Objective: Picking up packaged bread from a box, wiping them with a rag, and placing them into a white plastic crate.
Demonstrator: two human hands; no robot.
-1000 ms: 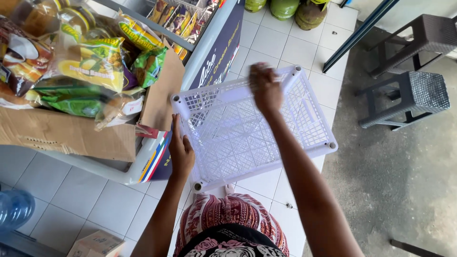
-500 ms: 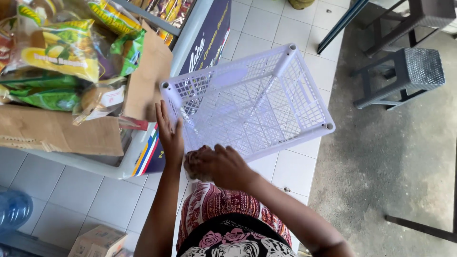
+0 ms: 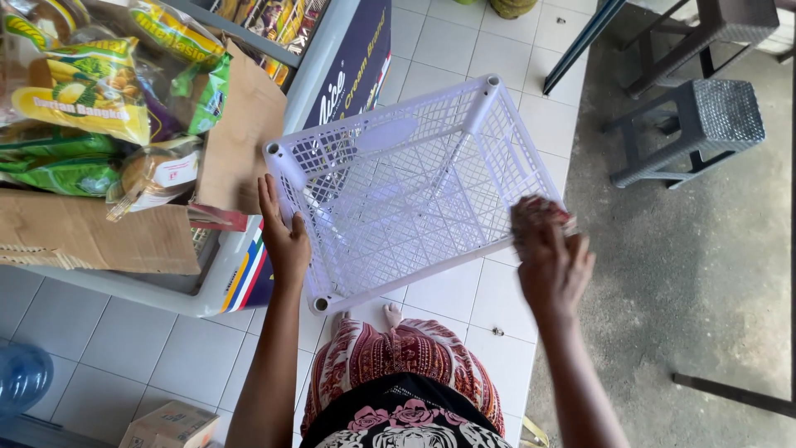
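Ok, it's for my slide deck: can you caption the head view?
Left hand and right hand hold a white lattice crate beside a snack-filled cardboard box.

Snack bags (image 3: 91,91) fill a cardboard box (image 3: 99,236); grey stool (image 3: 705,129) nearby.

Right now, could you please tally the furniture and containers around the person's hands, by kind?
White plastic crate, steadied by the left hand, with the right hand at its far corner: 1
Cardboard box of snack bags: 1
Grey woven stools: 2
Blue water bottle: 1
Total: 5
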